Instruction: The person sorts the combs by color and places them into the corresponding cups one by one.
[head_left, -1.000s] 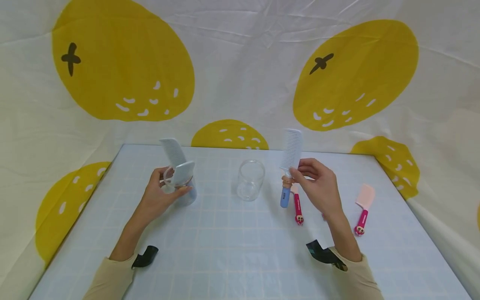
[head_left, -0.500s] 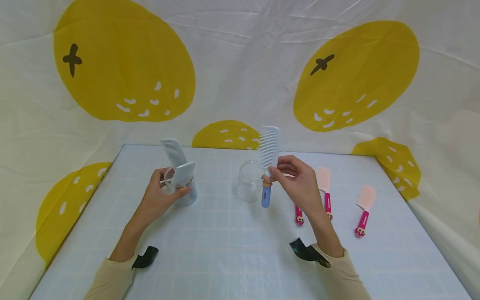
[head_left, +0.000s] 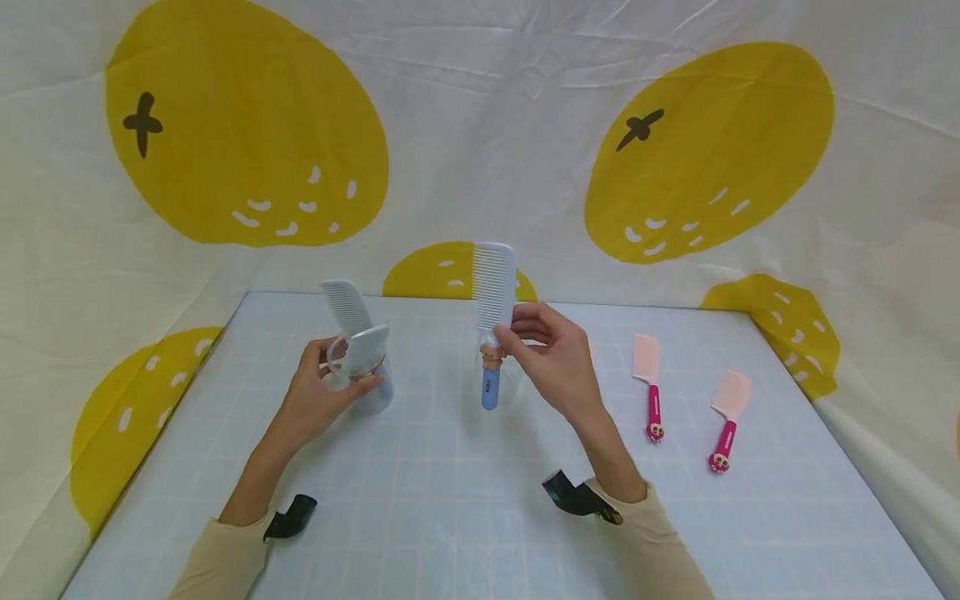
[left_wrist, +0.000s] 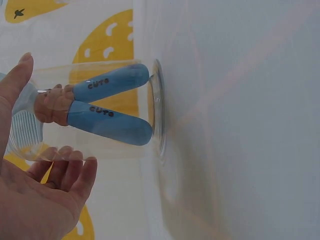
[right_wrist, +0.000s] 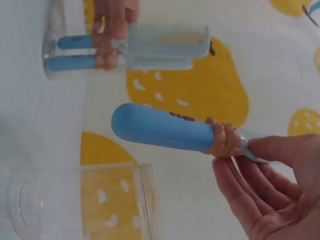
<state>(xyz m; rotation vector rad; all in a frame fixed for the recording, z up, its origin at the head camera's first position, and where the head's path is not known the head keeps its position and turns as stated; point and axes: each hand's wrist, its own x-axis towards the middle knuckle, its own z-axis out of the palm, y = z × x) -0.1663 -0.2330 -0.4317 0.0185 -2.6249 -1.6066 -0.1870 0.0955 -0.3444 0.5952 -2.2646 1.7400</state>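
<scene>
My left hand (head_left: 318, 400) holds a clear glass cup (left_wrist: 115, 152) upright on the table, thumb on one side and fingers on the other. Two light-blue combs stand in it, their blue handles (left_wrist: 110, 122) spread apart at the bottom and their toothed heads (head_left: 347, 307) above the rim. My right hand (head_left: 555, 358) pinches a third light-blue comb (head_left: 493, 287) at the neck, just above its brown figure, teeth upward and blue handle (right_wrist: 160, 127) down. A second clear glass cup (right_wrist: 110, 200) stands partly hidden behind that handle in the head view; the comb is outside it.
Two pink combs with magenta handles lie on the table's right side, one nearer (head_left: 727, 421) and one farther (head_left: 650, 387). The pale blue checked tabletop (head_left: 442, 492) ends at a white curtain (head_left: 487, 150) with yellow fruit prints.
My right hand has carried the light-blue comb leftward, from beside the second cup to in front of it. My left hand and its cup stay put. The right arm now hides one pink comb.
</scene>
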